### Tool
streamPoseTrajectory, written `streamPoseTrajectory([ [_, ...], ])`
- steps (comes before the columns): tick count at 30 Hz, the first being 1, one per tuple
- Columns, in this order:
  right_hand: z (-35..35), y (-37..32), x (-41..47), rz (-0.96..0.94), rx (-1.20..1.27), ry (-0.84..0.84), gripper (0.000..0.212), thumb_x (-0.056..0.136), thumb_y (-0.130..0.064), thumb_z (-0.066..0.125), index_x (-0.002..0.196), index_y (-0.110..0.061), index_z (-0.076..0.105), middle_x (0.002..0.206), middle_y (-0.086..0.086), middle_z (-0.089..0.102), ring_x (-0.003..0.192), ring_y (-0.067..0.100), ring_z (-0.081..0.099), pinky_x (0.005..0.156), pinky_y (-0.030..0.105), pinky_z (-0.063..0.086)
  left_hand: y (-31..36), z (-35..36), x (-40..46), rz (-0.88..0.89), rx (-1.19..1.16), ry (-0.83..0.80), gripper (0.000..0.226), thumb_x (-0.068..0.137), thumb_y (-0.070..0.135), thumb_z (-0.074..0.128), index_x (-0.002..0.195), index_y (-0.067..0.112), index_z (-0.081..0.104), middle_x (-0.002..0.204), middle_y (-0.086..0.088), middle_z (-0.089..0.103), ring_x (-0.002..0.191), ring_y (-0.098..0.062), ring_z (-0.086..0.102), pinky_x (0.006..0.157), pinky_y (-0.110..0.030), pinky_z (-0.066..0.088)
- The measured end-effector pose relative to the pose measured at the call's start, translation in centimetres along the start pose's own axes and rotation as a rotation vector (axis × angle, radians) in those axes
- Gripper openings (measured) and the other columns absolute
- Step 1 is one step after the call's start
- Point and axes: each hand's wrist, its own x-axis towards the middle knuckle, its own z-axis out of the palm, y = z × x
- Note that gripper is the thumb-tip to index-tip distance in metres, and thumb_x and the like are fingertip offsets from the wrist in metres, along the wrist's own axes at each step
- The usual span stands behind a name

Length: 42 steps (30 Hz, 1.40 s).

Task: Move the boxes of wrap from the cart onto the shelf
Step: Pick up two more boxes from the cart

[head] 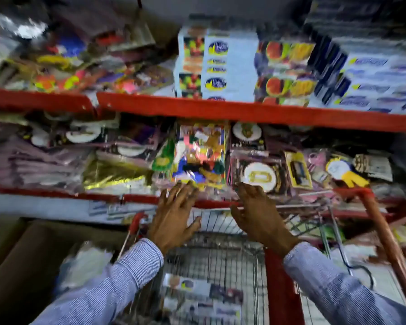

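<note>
Head view: red shelf (244, 112) holds stacked boxes of wrap (230, 66); more lie in wire cart (220, 261). Left hand (174, 221) and right hand (260, 216) spread open, empty, above cart. Blurred.

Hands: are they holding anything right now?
No. The left hand and right hand are both open and empty, fingers spread above the cart.
</note>
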Motion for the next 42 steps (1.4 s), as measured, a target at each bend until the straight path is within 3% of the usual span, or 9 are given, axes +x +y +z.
streamPoseTrajectory([
  [2,3.6,0.7,-1.3,0.033,0.018,-0.107,0.052,0.085,-0.031,0.058,0.133,-0.012,0.052,0.131,0.016,0.059,0.117,0.04,0.054,0.087,0.047,0.054,-0.7,3.1,-2.7,-0.066,-0.025,-0.101,0.071,0.078,0.047,0.053,0.141,0.016,0.043,0.153,-0.011,0.04,0.135,-0.036,0.04,0.104,-0.059,0.039],
  [6,12.3,1.7,-3.9,0.112,0.034,-0.4,0.046,0.092,-0.033,0.051,0.134,-0.013,0.05,0.129,0.014,0.06,0.117,0.035,0.056,0.09,0.041,0.049,-2.2,10.5,-7.4,-0.141,-0.16,-0.256,0.061,0.078,0.045,0.047,0.133,0.018,0.05,0.143,-0.012,0.052,0.128,-0.036,0.048,0.104,-0.056,0.038],
  [11,24.7,2.9,-6.0,0.172,0.047,-0.797,0.053,0.098,-0.028,0.046,0.147,-0.014,0.033,0.149,0.014,0.042,0.135,0.033,0.041,0.106,0.041,0.041,-3.7,17.8,-11.7,-0.282,-0.259,-0.415,0.058,0.079,0.045,0.038,0.118,0.012,0.066,0.124,-0.017,0.066,0.117,-0.041,0.058,0.098,-0.06,0.045],
  [18,36.4,3.4,-8.7,0.046,-0.124,-1.023,0.06,0.099,-0.027,0.047,0.15,-0.009,0.021,0.153,0.019,0.034,0.138,0.037,0.033,0.109,0.049,0.034,-6.0,23.6,-13.9,-0.181,-0.174,-0.532,0.037,0.079,0.038,0.039,0.098,0.024,0.068,0.101,-0.003,0.071,0.101,-0.031,0.061,0.087,-0.048,0.049],
  [23,38.9,4.3,-9.2,0.009,-0.089,-0.962,0.057,0.087,-0.03,0.062,0.135,-0.01,0.039,0.128,0.013,0.055,0.113,0.033,0.055,0.088,0.045,0.05,-5.9,25.6,-14.3,-0.06,-0.234,-0.639,0.015,0.079,0.022,0.061,0.092,0.019,0.069,0.089,-0.005,0.072,0.089,-0.029,0.064,0.072,-0.041,0.055],
  [30,37.3,6.2,-8.4,0.042,-0.062,-0.845,0.061,0.085,-0.03,0.064,0.136,-0.006,0.038,0.128,0.017,0.058,0.113,0.036,0.057,0.088,0.042,0.048,-3.3,30.7,-15.8,0.257,-0.108,-0.969,0.024,0.084,0.009,0.06,0.107,0.006,0.059,0.105,-0.015,0.065,0.094,-0.038,0.062,0.077,-0.046,0.054],
  [33,35.7,7.0,-8.3,0.072,-0.031,-0.759,0.061,0.082,-0.03,0.066,0.133,-0.008,0.043,0.124,0.016,0.061,0.111,0.036,0.06,0.086,0.042,0.05,-2.2,33.1,-15.9,0.223,-0.026,-0.997,0.037,0.085,0.007,0.057,0.121,0.003,0.05,0.116,-0.016,0.06,0.103,-0.037,0.057,0.082,-0.048,0.051],
  [37,33.5,7.2,-7.4,0.027,-0.013,-0.704,0.065,0.085,-0.036,0.063,0.138,-0.006,0.039,0.129,0.016,0.059,0.111,0.035,0.06,0.085,0.041,0.05,-1.1,34.8,-15.4,0.142,-0.015,-1.052,0.035,0.094,0.0,0.046,0.129,-0.004,0.043,0.121,-0.022,0.059,0.108,-0.041,0.058,0.083,-0.048,0.051],
  [42,29.3,6.7,-6.3,-0.056,-0.022,-0.556,0.063,0.083,-0.04,0.063,0.133,-0.006,0.044,0.121,0.016,0.063,0.106,0.035,0.062,0.08,0.039,0.05,-0.4,32.8,-14.0,0.075,-0.105,-0.989,0.037,0.089,0.006,0.058,0.125,0.003,0.049,0.114,-0.019,0.064,0.102,-0.038,0.061,0.08,-0.043,0.049],
])
